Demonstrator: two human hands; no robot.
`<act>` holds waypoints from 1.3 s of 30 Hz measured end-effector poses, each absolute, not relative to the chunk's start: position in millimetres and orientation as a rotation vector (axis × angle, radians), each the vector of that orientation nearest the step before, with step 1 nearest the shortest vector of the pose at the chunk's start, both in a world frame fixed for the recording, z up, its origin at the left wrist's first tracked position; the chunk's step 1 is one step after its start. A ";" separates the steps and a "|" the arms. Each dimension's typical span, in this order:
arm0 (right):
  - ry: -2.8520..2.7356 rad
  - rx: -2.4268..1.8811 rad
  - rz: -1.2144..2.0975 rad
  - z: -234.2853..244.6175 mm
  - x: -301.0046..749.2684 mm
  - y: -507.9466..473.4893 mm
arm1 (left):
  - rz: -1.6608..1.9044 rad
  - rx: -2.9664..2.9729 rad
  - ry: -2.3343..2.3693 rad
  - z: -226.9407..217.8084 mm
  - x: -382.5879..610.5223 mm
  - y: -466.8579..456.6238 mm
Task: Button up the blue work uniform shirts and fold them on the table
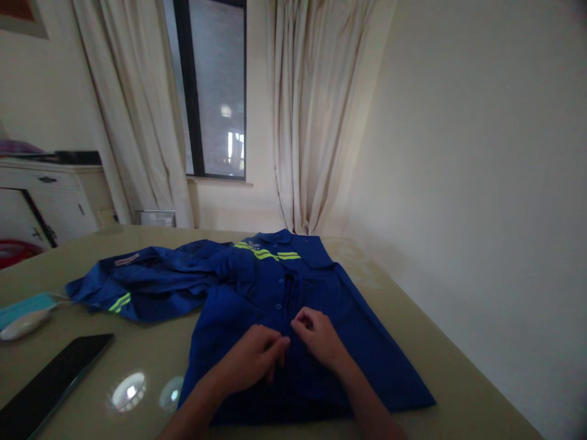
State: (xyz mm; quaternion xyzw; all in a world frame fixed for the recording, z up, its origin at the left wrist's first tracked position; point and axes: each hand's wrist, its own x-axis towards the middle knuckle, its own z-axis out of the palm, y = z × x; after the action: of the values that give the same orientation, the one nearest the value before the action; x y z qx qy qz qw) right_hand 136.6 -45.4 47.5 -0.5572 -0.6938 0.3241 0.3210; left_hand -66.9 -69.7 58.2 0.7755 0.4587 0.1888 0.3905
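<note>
Long-sleeved royal-blue cloth work jacket with yellow-green reflective bands [257, 299], laid front up on the pale, glossy worktop [156, 348], as I view it remotely. I judge the work to be midway: the body is spread out and the front edges lie close together, yet a dark gap runs beside the small round blue buttons [278, 307] at mid-front, so that stretch appears unfastened. The lower front is partly hidden from me. The sleeve on my left [156, 281] lies rumpled and loose; I cannot make out the other. The jacket's collar [275, 237] points away from me, toward the cream fabric curtain [316, 122]; its long axis runs from near to far, hem closest. My left hand [254, 357] and right hand [318, 336] are over the lower front, fingers curled narrow; whether they pinch cloth, I cannot tell.
</note>
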 end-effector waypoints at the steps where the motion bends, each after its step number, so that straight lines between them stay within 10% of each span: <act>1: -1.853 -1.485 0.797 46.1 134.2 -47.2 | 0.594 2.051 1.266 55.7 -66.0 -66.1; 17: -1.762 -1.369 1.027 41.7 139.3 -39.6 | 0.134 2.466 1.867 52.2 -72.3 -61.9; 39: -1.957 -1.584 0.706 37.3 135.4 -44.5 | 0.796 2.559 1.551 48.9 -69.0 -52.8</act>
State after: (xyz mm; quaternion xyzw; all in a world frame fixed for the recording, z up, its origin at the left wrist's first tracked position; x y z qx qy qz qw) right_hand 135.4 -44.5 37.3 -0.5849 -0.7226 0.2608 0.2603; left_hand -69.0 -52.8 48.9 0.8262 0.5008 0.2570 0.0227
